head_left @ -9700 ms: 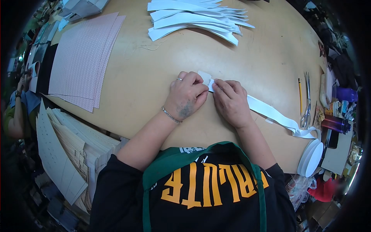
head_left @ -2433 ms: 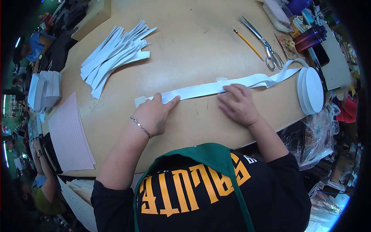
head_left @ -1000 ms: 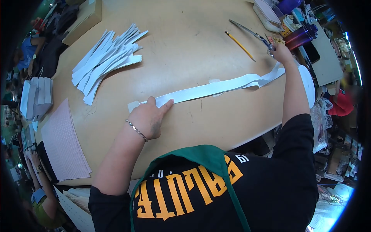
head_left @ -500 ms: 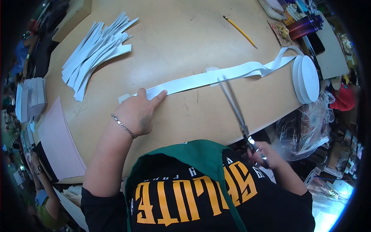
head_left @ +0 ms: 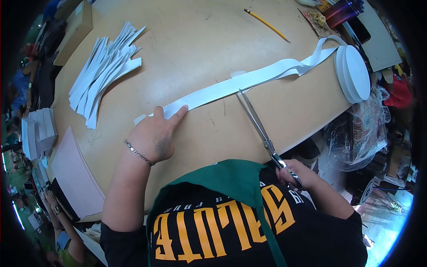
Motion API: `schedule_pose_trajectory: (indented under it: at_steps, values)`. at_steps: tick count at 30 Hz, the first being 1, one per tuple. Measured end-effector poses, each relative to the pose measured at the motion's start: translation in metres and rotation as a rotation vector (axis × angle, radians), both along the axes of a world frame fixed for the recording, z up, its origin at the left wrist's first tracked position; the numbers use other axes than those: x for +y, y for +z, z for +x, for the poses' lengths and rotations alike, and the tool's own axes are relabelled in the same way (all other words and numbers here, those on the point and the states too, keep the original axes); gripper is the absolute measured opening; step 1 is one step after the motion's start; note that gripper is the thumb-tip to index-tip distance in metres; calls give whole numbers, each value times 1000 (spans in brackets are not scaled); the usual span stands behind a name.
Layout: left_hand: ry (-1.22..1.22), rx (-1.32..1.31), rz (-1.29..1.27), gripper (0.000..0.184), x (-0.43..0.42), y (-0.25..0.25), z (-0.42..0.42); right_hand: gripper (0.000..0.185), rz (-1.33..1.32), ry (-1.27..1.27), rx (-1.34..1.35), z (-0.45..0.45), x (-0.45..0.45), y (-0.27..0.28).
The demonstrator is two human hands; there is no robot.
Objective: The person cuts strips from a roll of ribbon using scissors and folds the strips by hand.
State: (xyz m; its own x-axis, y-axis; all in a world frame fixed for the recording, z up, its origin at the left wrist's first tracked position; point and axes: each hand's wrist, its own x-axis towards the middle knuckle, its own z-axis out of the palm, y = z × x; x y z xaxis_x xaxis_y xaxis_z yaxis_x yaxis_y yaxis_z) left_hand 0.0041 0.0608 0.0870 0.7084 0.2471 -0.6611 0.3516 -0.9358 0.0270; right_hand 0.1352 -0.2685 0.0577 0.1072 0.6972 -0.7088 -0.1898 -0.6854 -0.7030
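Observation:
A long white elastic-like strip [head_left: 213, 92] lies across the table, running back to a white roll [head_left: 356, 73] at the right. My left hand [head_left: 153, 138], fingers spread, presses the strip's left end against the tabletop. In my right hand [head_left: 296, 172] are long metal scissors [head_left: 262, 131], gripped by the handles near the table's front edge. Their blades are slightly parted, with the tips at the strip's lower edge beside a piece of clear tape [head_left: 238, 73]. Part of the strip's left end is hidden under my left hand.
A pile of cut white strips [head_left: 104, 73] lies at the upper left. A yellow pencil [head_left: 267, 26] rests at the back. A pink sheet [head_left: 75, 175] and white stacked pieces [head_left: 40, 131] are at the left. Plastic-wrapped goods [head_left: 356, 129] stand beyond the right edge. Another person's arm [head_left: 62, 218] shows lower left.
The scissors have moved left along the strip, and their tips now meet its lower edge by the tape. My left hand still presses the strip. The camera view has shifted slightly.

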Motion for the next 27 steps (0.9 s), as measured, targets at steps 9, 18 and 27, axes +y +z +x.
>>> schedule_pose_trajectory:
  at_steps: [9, 18, 27]
  values:
    - [-17, 6, 4, 82, 0, 2, 1, 56, 22, 4, -4, -4, 1, 1]
    - [-33, 8, 13, 83, 1, 1, 1, 56, -14, -28, 19, -6, 12, 2]
    - [-31, -7, 1, 83, 2, 1, 1, 55, -93, -146, 62, -6, 42, 3]
